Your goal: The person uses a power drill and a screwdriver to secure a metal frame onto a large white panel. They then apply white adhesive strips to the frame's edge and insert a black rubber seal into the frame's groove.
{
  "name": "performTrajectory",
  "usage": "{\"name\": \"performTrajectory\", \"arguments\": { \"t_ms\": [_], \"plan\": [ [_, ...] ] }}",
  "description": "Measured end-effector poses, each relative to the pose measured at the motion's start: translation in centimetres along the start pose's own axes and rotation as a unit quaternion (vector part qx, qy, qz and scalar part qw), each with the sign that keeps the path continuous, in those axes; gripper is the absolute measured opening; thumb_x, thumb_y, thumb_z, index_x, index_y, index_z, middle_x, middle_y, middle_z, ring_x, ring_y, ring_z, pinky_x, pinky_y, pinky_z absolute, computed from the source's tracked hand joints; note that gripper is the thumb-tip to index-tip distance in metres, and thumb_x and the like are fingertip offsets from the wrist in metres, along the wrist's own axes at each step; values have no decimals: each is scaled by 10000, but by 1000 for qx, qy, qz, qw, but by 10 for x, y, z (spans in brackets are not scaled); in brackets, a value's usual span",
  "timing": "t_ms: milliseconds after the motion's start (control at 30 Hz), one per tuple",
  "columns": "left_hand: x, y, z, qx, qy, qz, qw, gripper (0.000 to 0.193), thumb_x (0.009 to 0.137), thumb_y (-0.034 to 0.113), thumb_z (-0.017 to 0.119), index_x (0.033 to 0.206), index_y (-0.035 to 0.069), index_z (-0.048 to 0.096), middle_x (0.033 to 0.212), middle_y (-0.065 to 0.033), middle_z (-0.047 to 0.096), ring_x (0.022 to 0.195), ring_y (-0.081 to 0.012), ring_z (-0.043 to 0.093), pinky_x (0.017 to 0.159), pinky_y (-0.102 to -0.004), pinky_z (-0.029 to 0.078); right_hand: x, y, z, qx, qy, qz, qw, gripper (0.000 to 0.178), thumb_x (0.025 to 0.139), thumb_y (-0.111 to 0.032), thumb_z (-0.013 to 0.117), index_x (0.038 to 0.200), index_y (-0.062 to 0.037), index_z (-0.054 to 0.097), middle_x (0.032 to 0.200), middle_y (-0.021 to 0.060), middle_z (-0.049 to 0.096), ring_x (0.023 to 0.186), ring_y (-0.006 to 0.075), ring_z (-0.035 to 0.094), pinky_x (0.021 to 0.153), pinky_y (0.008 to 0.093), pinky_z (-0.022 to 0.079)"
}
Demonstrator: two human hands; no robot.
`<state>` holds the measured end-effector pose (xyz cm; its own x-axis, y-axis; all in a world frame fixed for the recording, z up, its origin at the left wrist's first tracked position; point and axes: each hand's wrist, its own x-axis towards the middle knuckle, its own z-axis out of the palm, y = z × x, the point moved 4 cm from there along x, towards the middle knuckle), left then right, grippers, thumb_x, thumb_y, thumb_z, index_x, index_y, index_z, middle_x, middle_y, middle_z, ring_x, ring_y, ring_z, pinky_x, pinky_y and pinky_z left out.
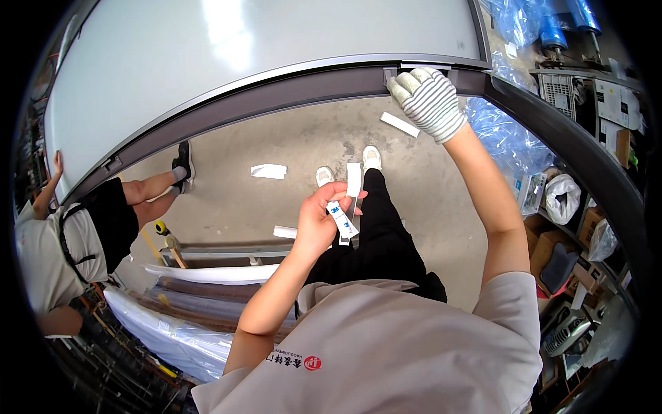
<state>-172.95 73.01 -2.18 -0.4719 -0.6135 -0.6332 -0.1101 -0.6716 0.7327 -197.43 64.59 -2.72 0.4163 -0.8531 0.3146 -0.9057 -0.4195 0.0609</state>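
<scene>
Several white strips (343,221), clamped in the left hand's (317,215) fingers (334,188), jut forward and back.

Right-hand glove (429,103) is white with dark stripes. Strip (343,221) is white with blue marks; panel (289,34) pale grey, rail (310,84) dark grey-brown.

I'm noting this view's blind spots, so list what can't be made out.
- Head view: what lies under the right hand at the dark frame; the hand itself covers it.
- Head view: how many white strips the left hand holds; they overlap, and the hand covers part.
- Head view: the pale panel's far side; cut off by the top edge.
- Head view: the co-worker's head; lost at the dark fisheye rim.
</scene>
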Motion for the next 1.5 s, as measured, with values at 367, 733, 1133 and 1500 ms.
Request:
{"name": "performTrajectory", "arguments": {
  "t_ms": [367,733,1133,1500],
  "plan": [
    [3,0,-8,0,-6,-16,1000,161,955,97,530,1081,8,578,999,-86,695,749,-119,625,651,-261,498,20,-14,3,-25,-91,26,995,75,697,-125,610,756,-82,624,786,53,574,750,209,576,656,357,484],
    [1,-8,-18,-35,0,-23,999,210,933,157,587,1079,6,582,1002,-87,692,748,-103,622,659,-246,505,23,-11,0,-68,-101,6,993,85,726,-120,615,805,-87,619,787,44,569,769,209,589,669,354,493],
    [-4,-18,-28,-41,5,-36,998,207,944,151,568,1099,15,579,999,-87,692,741,-109,627,648,-247,503,17,-6,0,-21,-79,48,996,91,699,-142,654,751,-79,616,746,54,548,750,228,582,674,369,482],
    [2,-14,-33,-37,3,-21,999,214,954,147,548,1115,7,566,1006,-78,689,734,-108,625,636,-247,505,22,-10,3,-47,-112,48,991,96,709,-162,635,748,-75,625,752,63,562,769,241,590,689,376,491]
  ]
}}
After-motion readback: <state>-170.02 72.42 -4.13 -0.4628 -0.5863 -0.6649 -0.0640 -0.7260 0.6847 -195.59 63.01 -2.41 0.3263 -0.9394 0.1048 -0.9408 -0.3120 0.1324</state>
